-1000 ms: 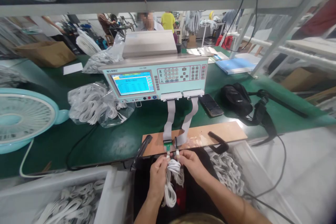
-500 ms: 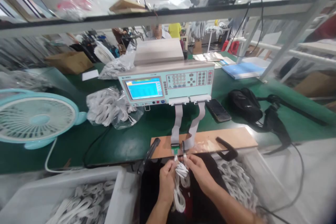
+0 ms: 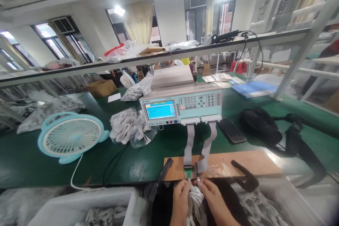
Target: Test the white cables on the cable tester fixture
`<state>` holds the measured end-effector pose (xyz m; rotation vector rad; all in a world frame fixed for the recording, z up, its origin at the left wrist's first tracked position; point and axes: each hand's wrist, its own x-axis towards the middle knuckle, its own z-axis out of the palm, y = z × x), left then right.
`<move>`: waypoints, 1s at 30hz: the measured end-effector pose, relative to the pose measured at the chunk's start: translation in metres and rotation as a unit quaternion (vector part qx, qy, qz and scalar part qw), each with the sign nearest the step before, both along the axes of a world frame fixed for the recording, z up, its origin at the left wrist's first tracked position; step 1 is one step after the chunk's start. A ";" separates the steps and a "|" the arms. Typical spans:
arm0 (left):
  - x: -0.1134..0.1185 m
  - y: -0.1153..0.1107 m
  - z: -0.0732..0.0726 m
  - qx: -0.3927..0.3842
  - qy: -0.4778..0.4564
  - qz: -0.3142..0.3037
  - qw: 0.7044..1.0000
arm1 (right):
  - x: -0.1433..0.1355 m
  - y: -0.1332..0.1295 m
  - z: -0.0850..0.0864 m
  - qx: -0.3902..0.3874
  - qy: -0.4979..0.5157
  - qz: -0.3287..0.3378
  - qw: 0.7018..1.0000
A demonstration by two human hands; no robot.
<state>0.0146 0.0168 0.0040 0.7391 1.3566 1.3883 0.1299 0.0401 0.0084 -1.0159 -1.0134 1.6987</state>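
My left hand pinches one end of a white cable at the small green circuit board. Close beside it, my right hand grips the cable's other end at a second connector. The cable's coiled length hangs between both hands. Two grey ribbon cables run from these connectors up to the tester, whose screen is lit blue. My fingers partly cover the plug ends, so I cannot tell how deep they sit.
A wooden board lies along the bench's front edge under black clamps. Left stand a turquoise fan and bagged cables. A phone and black bag lie right. White bins hold coiled cables below.
The head view has tilted up, so everything sits lower and further right. The tester's screen shows different content, and an orange light glows on its keypad. Both hands stay at the connectors.
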 end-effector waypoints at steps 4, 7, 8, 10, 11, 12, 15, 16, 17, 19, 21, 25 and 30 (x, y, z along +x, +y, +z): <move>0.000 0.001 -0.002 -0.001 -0.001 0.015 1.000 | -0.003 0.000 0.003 -0.010 0.014 -0.014 1.000; 0.005 -0.004 0.001 -0.007 -0.021 0.028 0.999 | -0.005 -0.004 0.010 -0.021 0.016 -0.017 1.000; 0.008 -0.007 0.004 -0.010 -0.037 0.029 0.999 | -0.004 -0.006 0.012 -0.023 0.010 -0.016 1.000; 0.017 -0.014 0.009 -0.021 -0.076 0.025 0.997 | 0.001 -0.012 0.017 -0.020 -0.006 -0.003 1.000; 0.021 -0.018 0.013 -0.037 -0.099 0.015 0.994 | 0.007 -0.014 0.019 -0.014 -0.018 0.006 1.000; 0.024 -0.022 0.015 -0.061 -0.122 0.001 0.991 | 0.016 -0.015 0.020 -0.008 -0.035 0.018 0.999; 0.026 -0.029 0.019 -0.138 -0.189 -0.036 0.972 | 0.062 -0.014 0.019 0.011 -0.155 0.064 0.986; 0.024 -0.030 0.019 -0.155 -0.211 -0.041 0.964 | 0.082 -0.012 0.019 0.027 -0.227 0.075 0.971; 0.022 -0.031 0.017 -0.166 -0.231 -0.039 0.958 | 0.103 -0.011 0.019 0.062 -0.318 0.075 0.943; 0.019 -0.031 0.013 -0.183 -0.265 -0.033 0.946 | 0.137 -0.009 0.020 0.146 -0.501 0.027 0.853; 0.021 -0.029 0.007 -0.204 -0.280 -0.039 0.937 | 0.152 -0.015 0.023 0.200 -0.593 -0.010 0.780; 0.043 -0.025 0.000 -0.216 -0.235 -0.050 0.946 | 0.118 -0.046 0.019 0.163 -0.441 0.180 0.864; 0.054 -0.030 0.001 -0.117 -0.068 -0.079 0.988 | 0.064 -0.066 -0.012 -0.054 -0.127 0.146 0.980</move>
